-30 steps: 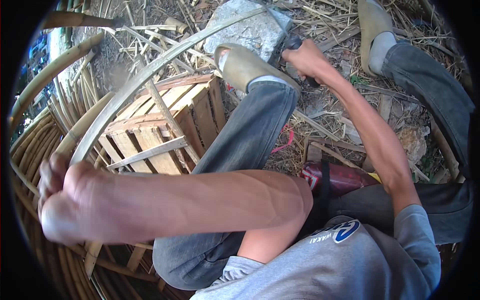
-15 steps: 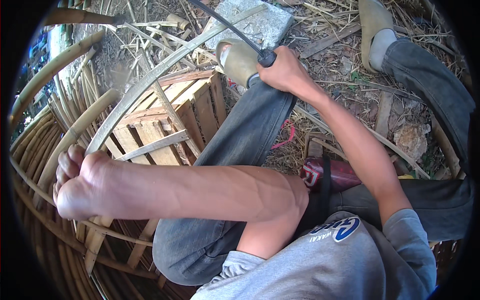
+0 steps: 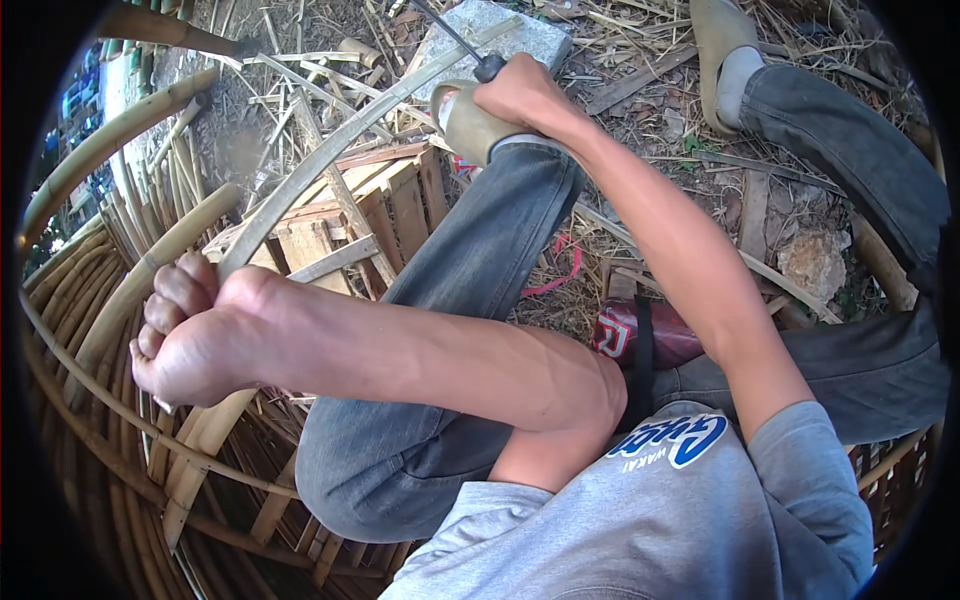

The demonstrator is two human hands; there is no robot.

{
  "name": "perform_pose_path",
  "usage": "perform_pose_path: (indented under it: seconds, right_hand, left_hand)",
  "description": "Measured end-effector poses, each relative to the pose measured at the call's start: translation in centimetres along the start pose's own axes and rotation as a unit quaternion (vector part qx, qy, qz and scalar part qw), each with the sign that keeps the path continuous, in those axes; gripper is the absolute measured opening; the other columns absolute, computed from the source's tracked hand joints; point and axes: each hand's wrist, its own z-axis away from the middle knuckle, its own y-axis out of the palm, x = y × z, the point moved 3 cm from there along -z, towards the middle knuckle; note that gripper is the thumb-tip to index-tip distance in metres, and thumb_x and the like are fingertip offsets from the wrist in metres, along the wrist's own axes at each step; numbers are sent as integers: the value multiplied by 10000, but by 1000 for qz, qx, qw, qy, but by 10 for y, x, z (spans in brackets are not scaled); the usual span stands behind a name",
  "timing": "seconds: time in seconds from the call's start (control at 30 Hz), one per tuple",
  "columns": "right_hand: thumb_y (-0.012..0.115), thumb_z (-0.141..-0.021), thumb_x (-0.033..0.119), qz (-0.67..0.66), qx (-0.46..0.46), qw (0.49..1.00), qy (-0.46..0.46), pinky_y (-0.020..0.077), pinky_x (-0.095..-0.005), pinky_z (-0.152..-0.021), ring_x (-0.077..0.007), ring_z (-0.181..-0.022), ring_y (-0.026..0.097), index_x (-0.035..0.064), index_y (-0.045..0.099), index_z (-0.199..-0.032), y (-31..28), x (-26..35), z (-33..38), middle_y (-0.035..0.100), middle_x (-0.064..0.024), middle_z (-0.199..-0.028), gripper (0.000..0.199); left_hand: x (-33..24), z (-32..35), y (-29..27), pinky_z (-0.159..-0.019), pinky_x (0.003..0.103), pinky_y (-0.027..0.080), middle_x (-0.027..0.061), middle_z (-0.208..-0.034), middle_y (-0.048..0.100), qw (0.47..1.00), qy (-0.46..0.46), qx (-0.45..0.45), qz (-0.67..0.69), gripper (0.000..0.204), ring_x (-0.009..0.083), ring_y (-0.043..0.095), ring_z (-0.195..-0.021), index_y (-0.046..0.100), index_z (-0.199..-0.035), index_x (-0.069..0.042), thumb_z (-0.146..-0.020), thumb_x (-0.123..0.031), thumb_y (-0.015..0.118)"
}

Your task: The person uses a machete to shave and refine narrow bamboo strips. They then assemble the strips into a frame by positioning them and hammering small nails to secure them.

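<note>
Bamboo, split into one long pale curved strip [image 3: 330, 160], is clenched in the left hand [image 3: 190, 335], whose grip is closed tight around the strip's near end at the left of the view. The strip arcs up and to the right, passing over a slatted wooden crate [image 3: 385, 205] and reaching the right hand [image 3: 520, 95] near the top edge. There the right hand's grip is wrapped around the dark handle of a thin metal blade [image 3: 450, 35], laid against the strip just beside a grey stone block [image 3: 500, 25]. Two jean-clad legs are seen, each ending in one tan shoe [image 3: 470, 125]. A round woven bamboo frame [image 3: 90, 440] curves along the left and lower rim, just under the left hand, leaving little free room on that side. Two thick bamboo poles [image 3: 110, 135] lie beyond it at the upper left. The ground between the legs is strewn with bamboo shavings, and one pale rock [image 3: 812, 262] lies at the right.
</note>
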Motion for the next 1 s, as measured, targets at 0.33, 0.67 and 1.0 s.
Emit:
perform_pose_path:
  seconds: [0.33,0.67,1.0]
  right_hand:
    - [695,-737,254,44,21,999,0,529,-395,-896,-391,-1051,674,-96,687,-1043,-10,5,-8,672,-300,-1105,465]
    - [642,-775,214,28,-7,999,40,517,-434,-913,-459,-1050,644,-133,684,-965,-18,-40,72,655,-362,-1007,397]
    - [603,-736,145,-56,40,991,112,429,-347,-441,-205,-442,526,-55,565,-563,-33,-57,6,560,-128,-529,266]
  left_hand:
    - [-2,3,23,-391,258,167,-25,-521,252,998,-31,-51,34,328,106,218,-384,239,-622,-158,-927,-199,354]
    - [0,-3,47,-385,308,297,47,-549,336,999,-10,-18,30,244,160,333,-394,295,-657,-83,-885,-159,335]
    - [-18,12,60,-377,295,282,47,-523,319,1000,14,0,-26,301,160,314,-388,293,-627,-99,-920,-166,295]
